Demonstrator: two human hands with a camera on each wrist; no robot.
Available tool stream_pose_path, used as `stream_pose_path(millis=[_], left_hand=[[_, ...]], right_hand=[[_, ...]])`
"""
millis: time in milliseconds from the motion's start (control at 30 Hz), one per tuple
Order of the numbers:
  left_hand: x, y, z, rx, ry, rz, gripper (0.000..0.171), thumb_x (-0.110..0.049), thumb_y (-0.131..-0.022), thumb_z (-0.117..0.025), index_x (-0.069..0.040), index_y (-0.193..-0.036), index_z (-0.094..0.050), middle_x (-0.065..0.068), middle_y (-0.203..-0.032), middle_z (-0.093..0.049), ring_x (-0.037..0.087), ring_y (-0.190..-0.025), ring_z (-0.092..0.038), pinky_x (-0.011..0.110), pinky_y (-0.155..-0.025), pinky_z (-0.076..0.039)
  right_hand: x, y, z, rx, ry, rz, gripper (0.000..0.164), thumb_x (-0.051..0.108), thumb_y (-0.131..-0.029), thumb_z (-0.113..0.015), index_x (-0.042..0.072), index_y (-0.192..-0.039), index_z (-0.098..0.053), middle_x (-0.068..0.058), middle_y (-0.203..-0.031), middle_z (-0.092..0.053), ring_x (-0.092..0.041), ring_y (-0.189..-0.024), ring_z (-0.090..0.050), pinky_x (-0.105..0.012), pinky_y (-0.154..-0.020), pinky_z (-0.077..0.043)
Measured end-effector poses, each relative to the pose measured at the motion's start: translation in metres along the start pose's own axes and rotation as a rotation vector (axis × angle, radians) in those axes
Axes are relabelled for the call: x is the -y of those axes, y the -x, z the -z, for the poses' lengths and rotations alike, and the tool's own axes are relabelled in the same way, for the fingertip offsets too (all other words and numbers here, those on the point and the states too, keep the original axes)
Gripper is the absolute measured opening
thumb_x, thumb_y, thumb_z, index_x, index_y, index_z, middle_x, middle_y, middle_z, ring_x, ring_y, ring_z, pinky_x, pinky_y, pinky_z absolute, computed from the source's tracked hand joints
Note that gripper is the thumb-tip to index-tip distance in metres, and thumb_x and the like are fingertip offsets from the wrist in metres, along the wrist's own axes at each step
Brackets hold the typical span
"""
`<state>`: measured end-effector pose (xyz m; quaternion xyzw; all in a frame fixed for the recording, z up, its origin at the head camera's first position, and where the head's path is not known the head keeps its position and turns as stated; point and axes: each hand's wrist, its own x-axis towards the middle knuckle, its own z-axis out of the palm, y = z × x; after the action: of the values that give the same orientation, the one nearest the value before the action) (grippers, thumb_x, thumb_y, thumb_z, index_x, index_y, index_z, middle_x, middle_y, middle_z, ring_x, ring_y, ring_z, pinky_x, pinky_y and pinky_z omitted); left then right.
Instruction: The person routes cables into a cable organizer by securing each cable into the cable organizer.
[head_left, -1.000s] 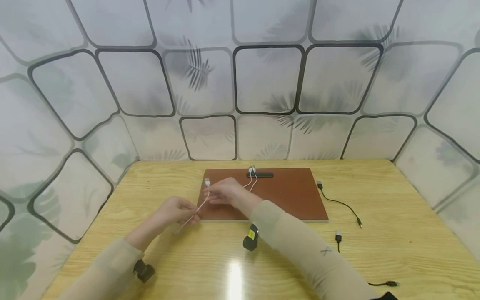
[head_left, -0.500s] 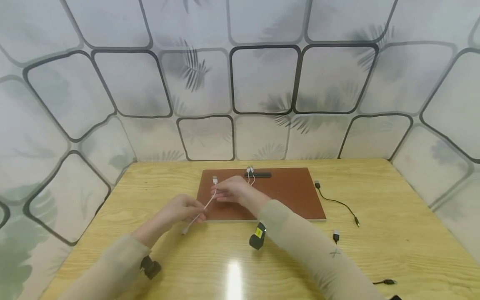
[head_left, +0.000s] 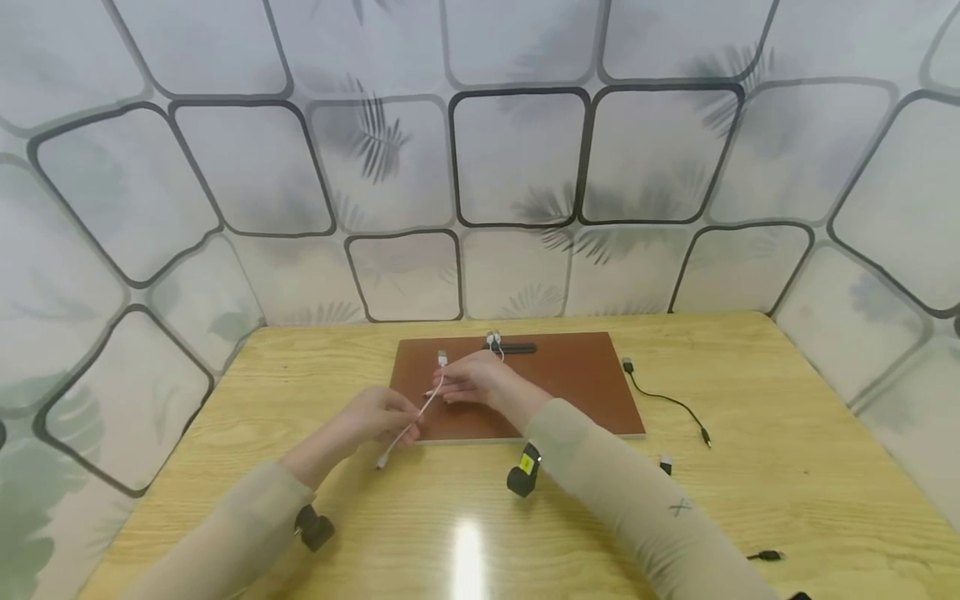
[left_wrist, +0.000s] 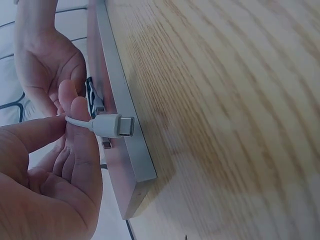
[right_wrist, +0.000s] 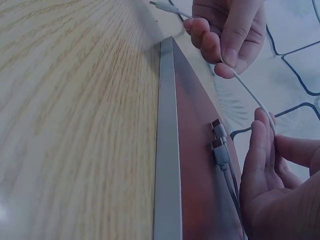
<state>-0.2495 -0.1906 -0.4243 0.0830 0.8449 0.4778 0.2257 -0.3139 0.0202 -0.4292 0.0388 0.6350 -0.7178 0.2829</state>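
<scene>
A white USB cable (head_left: 432,398) runs between my two hands above the left part of a brown board (head_left: 577,392). My left hand (head_left: 384,414) pinches it between thumb and fingers near its small metal-tipped plug (left_wrist: 112,125), which points out past the fingers. My right hand (head_left: 477,380) pinches the cable near its other end, just below the larger USB plug (head_left: 442,358), which points up. Behind my right hand, two more white cables lie on the board, their far plugs (head_left: 492,337) at a black strip (head_left: 519,348). Their other ends (right_wrist: 220,152) show in the right wrist view.
Right of the board a black cable (head_left: 667,397) lies on the wooden table (head_left: 750,492). Nearer to me, a black plug (head_left: 666,464) and another black cable end (head_left: 767,556) show, partly hidden by my right sleeve (head_left: 637,508). A patterned cloth wall stands behind the table.
Both hands have moved a little to the right over the board, carrying the white cable with them. The grips look the same. The head view has shifted slightly.
</scene>
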Motion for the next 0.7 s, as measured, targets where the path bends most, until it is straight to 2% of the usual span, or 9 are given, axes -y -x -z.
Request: stream_pose_path(millis=[100,433,700], left_hand=[[-0.001,-0.005,-0.003,-0.006,0.015,0.009,0.022,-0.006,-0.106,-0.061,0.011,-0.110,-0.074,0.008,-0.085,-0.080,0.009,-0.072,-0.075,0.026,-0.070,-0.065],[-0.010,-0.014,-0.011,-0.002,0.015,-0.022,0.021,-0.003,-0.105,-0.062,0.015,-0.109,-0.073,0.014,-0.087,-0.080,0.008,-0.072,-0.073,0.029,-0.073,-0.067],[-0.016,-0.024,-0.017,0.009,0.067,-0.008,0.019,0.001,-0.103,-0.063,0.017,-0.109,-0.072,0.014,-0.083,-0.079,0.009,-0.068,-0.072,0.029,-0.072,-0.068]], right_hand=[[0.000,-0.001,0.004,-0.009,-0.013,-0.003,0.029,0.000,-0.103,-0.064,-0.015,-0.127,-0.068,-0.015,-0.092,-0.082,-0.012,-0.068,-0.075,-0.025,-0.068,-0.067],[0.000,0.000,0.018,-0.044,-0.015,-0.006,0.029,0.000,-0.102,-0.065,-0.015,-0.127,-0.068,-0.013,-0.091,-0.082,-0.012,-0.068,-0.076,-0.023,-0.070,-0.066],[0.003,0.001,0.029,-0.066,-0.008,-0.013,0.029,0.000,-0.103,-0.064,-0.015,-0.128,-0.068,-0.020,-0.104,-0.082,-0.012,-0.070,-0.076,-0.023,-0.071,-0.066]])
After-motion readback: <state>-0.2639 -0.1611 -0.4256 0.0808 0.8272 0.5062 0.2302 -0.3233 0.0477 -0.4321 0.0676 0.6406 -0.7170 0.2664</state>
